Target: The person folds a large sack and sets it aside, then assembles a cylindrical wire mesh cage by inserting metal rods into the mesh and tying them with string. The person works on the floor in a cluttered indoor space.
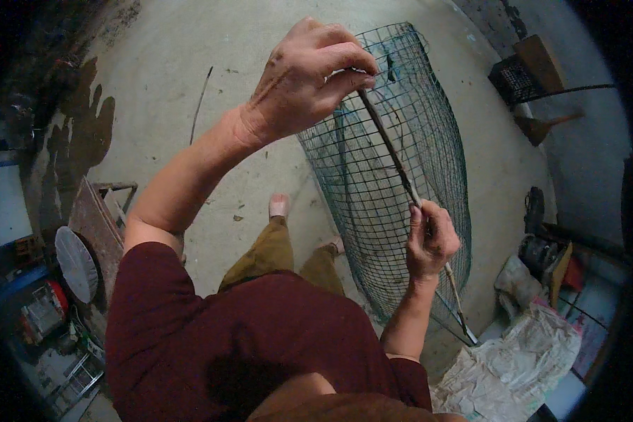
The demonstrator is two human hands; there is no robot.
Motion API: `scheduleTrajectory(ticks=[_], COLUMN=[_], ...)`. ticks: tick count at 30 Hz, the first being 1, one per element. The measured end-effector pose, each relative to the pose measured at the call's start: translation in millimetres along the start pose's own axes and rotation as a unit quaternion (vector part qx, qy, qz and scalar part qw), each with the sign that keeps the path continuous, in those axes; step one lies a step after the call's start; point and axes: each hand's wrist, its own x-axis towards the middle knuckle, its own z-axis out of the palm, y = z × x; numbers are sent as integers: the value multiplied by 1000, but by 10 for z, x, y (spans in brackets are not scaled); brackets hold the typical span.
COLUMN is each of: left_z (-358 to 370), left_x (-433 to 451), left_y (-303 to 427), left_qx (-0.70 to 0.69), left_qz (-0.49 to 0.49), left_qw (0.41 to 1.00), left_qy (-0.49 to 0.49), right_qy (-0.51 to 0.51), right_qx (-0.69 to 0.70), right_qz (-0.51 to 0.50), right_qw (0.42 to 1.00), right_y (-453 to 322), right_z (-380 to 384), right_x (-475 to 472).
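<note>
A long roll of dark green wire mesh (380, 174) lies on the floor in front of me and to the right. Over it I hold a thin dark stick (382, 129) at a slant. My left hand (316, 74) is raised near the roll's far end, with thumb and forefinger pinched at the stick's upper end. Lower down, my right hand (432, 237) grips the stick where its surface turns paler. Below the right hand a thin pale length continues towards a crumpled sack. Whether that is the same stick, I cannot tell.
Another thin rod (201, 105) lies on the concrete floor. A crumpled whitish sack (511, 369) is at the lower right. A broom head (533, 129) and a dark crate (511, 79) are by the right wall. At the left are a brown board (97, 221) and a round pale lid (76, 264).
</note>
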Motion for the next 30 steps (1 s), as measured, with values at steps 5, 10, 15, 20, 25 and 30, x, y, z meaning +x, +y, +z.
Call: scheduleTrajectory(ticks=[5,10,15,20,25,30], left_z=[216,465,449,353,38,-63], left_x=[-175,-286,-216,-290,37,116], left_y=[38,116,114,190,-116,-284], left_qx=[-252,-554,-570,-167,102,35], left_qz=[-114,-249,-287,-165,109,-86], left_qw=[952,711,660,913,987,992], left_qy=[128,353,397,334,55,90], right_qy=[-3,10,6,-10,-78,-28], right_qx=[86,126,148,107,88,148], right_qz=[73,92,90,109,126,118], right_qw=[994,988,985,988,985,982], right_y=[-4,-149,-202,-316,-295,-317], right_z=[-10,36,25,35,-49,3], right_x=[4,-60,-123,-62,-6,-37])
